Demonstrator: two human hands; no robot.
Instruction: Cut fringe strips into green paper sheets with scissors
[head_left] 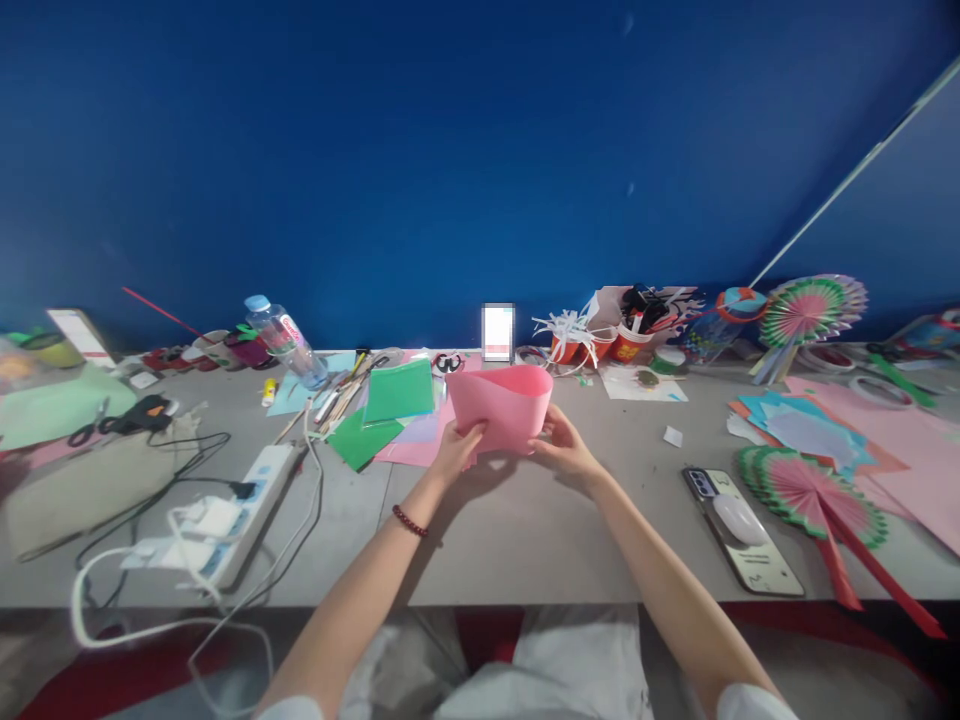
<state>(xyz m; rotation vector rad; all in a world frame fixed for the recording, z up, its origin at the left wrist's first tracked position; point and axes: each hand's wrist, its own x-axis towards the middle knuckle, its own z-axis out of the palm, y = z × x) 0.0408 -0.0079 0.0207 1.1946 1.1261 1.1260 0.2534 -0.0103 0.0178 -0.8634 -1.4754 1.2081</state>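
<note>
A sheet of pink paper (pixel 499 410), bent over into a loop, is held up above the middle of the table. My left hand (pixel 459 446) grips its lower left part, the thumb lying on the near face. At the lower right edge, my right hand (pixel 562 448) pinches the paper between thumb and fingers. The loop is rounded on the right and narrows to a corner on the left. Fingers behind the paper are hidden. Just left of my left hand lie green sheets (pixel 401 390) on more pink and lilac paper.
A power strip (pixel 259 505) with plugs and white cables lies left, near a clear bottle (pixel 289 340). Along the blue wall stand a lit phone (pixel 498 332) and red cups (pixel 630 343) with tools. To the right are a phone (pixel 742 530) and a folded paper fan (pixel 817 495).
</note>
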